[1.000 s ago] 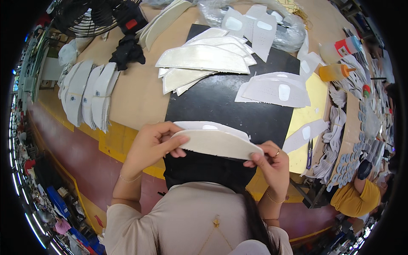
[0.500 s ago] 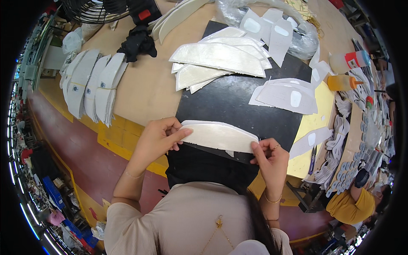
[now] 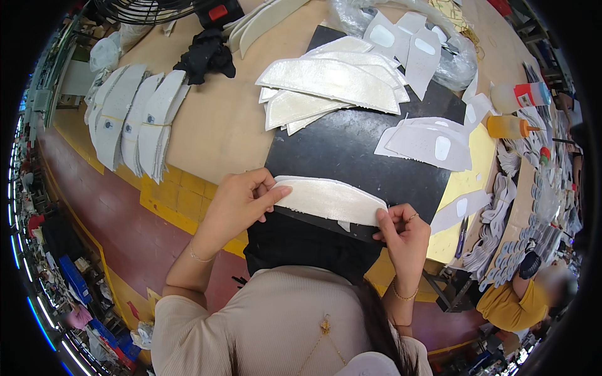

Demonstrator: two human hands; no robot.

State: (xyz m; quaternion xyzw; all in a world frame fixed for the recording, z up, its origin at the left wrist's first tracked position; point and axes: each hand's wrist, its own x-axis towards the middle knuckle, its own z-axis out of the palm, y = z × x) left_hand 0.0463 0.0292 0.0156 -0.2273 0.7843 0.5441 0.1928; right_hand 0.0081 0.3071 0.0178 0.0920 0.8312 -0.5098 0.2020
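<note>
A long curved white panel (image 3: 332, 199), shiny on top and edged with a matte rim, stretches between my two hands over the near edge of a black board (image 3: 320, 153). My left hand (image 3: 254, 195) pinches its left end, thumb on top. At the right end, the thumb and fingers of my right hand (image 3: 401, 229) are closed on it. Beyond lies a fanned pile of similar white panels (image 3: 332, 81). To its right, light grey curved pieces (image 3: 426, 143) with white oval patches overlap on the board.
Tied bundles of grey pieces (image 3: 135, 122) stand at the left of the table. A black cloth (image 3: 205, 56) and a fan (image 3: 147, 9) are at the back. On the right are an orange-yellow squeeze bottle (image 3: 506, 127), a dark slim tool (image 3: 461, 237) and a person in yellow (image 3: 517, 304).
The grey layer that stuck out above the white panel's upper edge now lines up with it. Both hands keep their hold at the ends.
</note>
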